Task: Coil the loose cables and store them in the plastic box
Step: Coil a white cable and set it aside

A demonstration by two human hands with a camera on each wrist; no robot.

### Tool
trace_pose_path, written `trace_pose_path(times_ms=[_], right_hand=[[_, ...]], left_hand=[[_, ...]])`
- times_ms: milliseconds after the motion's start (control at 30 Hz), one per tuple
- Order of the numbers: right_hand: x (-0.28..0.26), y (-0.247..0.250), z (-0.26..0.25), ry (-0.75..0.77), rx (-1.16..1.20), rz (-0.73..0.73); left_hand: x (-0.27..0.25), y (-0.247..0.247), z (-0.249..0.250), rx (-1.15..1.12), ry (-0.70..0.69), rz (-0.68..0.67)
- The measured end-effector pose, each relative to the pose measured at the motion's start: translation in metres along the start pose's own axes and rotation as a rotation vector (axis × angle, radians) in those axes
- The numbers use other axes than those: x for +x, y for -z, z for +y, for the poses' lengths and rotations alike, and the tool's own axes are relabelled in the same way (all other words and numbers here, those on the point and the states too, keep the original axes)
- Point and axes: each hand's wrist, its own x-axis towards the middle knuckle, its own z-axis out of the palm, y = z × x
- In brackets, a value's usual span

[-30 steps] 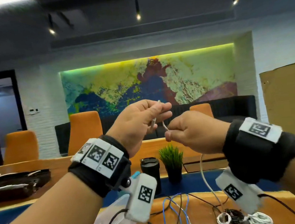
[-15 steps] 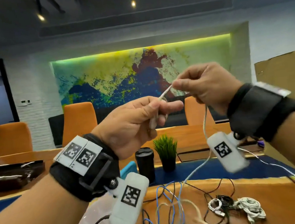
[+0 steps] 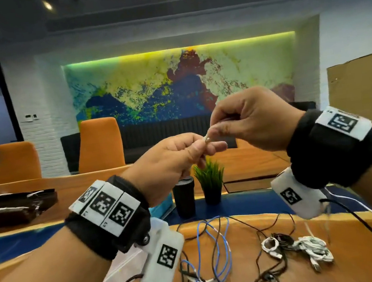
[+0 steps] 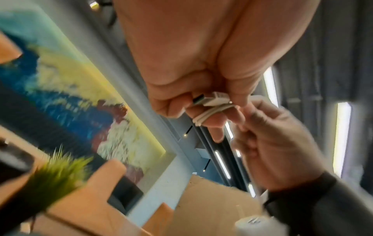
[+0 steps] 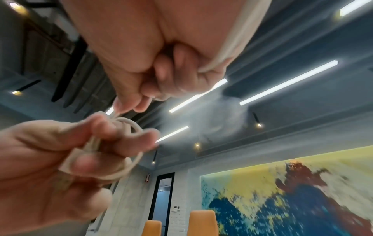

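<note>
My left hand (image 3: 201, 148) is raised in front of me and grips a small coil of white cable (image 4: 212, 108). The loops run round its fingers, with a USB plug beside the thumb. My right hand (image 3: 216, 130) sits just above and to the right, touching the left, and pinches the same white cable (image 5: 119, 111) where it leaves the coil. The free end drops past my right wrist to the table. On the wooden table (image 3: 357, 248) lie loose blue cables (image 3: 216, 242), thin black cables (image 3: 259, 270) and bundled white cables (image 3: 315, 249). A clear plastic piece (image 3: 117, 275) shows under my left forearm.
A black cup (image 3: 184, 197) and a small potted plant (image 3: 210, 182) stand behind the cables. A dark bag (image 3: 13, 209) lies on the far left of the table. Orange chairs (image 3: 101, 144) stand beyond it, and a cardboard sheet (image 3: 362, 100) stands at the right.
My right hand swung up and to the right with the cable, then came back down to the left hand, laying cable onto the coil. More of the table has come into view.
</note>
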Motion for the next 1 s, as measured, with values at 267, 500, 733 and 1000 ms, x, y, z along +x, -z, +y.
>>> trace_pose_path(times_ms=[267,500,733,1000], right_hand=[[-0.035,-0.075,0.005,-0.101,0.085,-0.185],[-0.011,-0.025,0.000,0.009,-0.028,-0.012],[-0.023,-0.059,0.033,-0.191,0.274,-0.025],[-0.028,-0.057,-0.014,-0.069,0.013,-0.307]], left_hand=[[0.000,0.002,-0.001,-0.165,-0.090,0.254],[-0.012,0.009,-0.024,0.288,0.021,0.051],[-0.026,0.002,0.000,-0.651,0.049,-0.097],[-0.014,0.010,-0.028,0.345,-0.088,0.125]])
